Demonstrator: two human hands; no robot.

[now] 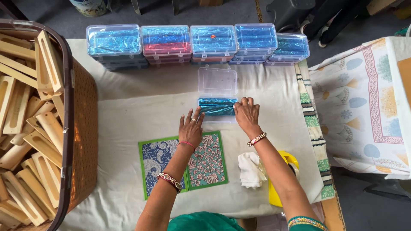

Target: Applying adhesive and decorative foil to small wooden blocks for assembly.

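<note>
The open clear plastic case (217, 92) lies near the middle of the cloth-covered tabletop (128, 115), its lid hinged back away from the person and its tray nearest the hands. A roll of shiny blue-green foil (216, 106) lies crosswise in the tray. The right hand (246, 113) rests on the right end of the foil roll with its fingers curled over it; the grip is closed lightly on the roll, pressing it down into the tray. The left hand (191, 128) lies flat on the tabletop just left of the case, fingers spread, with the fingertips at or near the tray's left edge; whether they touch the case cannot be told. It holds nothing. Directly under the left forearm lies a green-bordered printed cloth mat (205, 164), one half blue, the other teal with a pink floral pattern. A crumpled white cloth (249, 169) lies just beside the right forearm, and a yellow tape dispenser (276, 192) lies partly beneath that forearm near the tabletop's front edge. A row of closed clear cases (197, 42) holding blue and red foil stands along the far edge, stacked in layers. A brown woven basket (81, 128) filled with pale wooden pieces (25, 128) stands at the left.
</note>
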